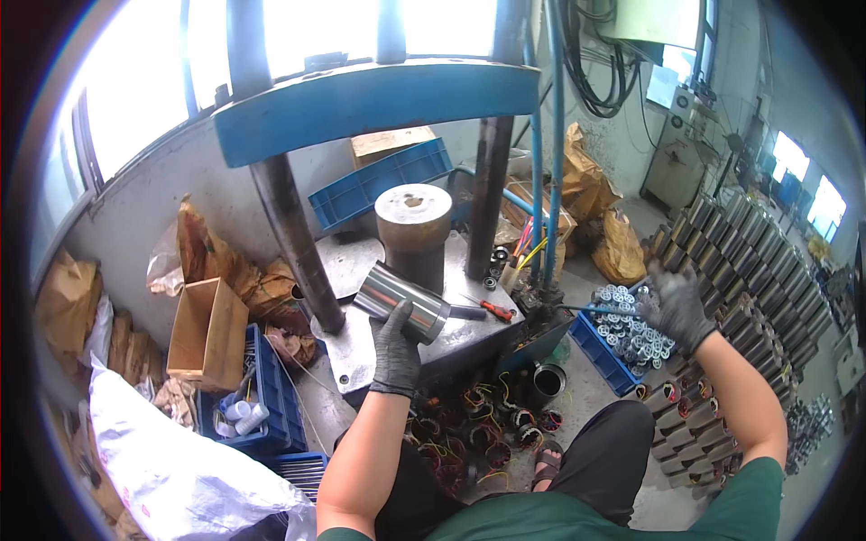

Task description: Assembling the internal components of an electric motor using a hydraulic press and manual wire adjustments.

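Note:
My gloved left hand [395,354] grips a shiny metal cylinder [406,302], a tube with dark stripes along its side. The tube lies tilted over the steel bed [356,356] of a press, just in front of a round upright post [415,225] with a pale flat top. My gloved right hand [678,311] is out to the right, beside the outer end of a thin lever rod [586,309]. Blur on its fingers hides whether they hold the rod. A red-handled screwdriver [496,310] lies on the bed, right of the tube.
The blue crossbeam [379,104] spans two steel columns above the bed. A blue crate [613,347] of round metal parts stands at right, near stacked metal tubes [740,270]. Several wound motor cores [478,433] cover the floor by my feet. A cardboard box [207,334] is at left.

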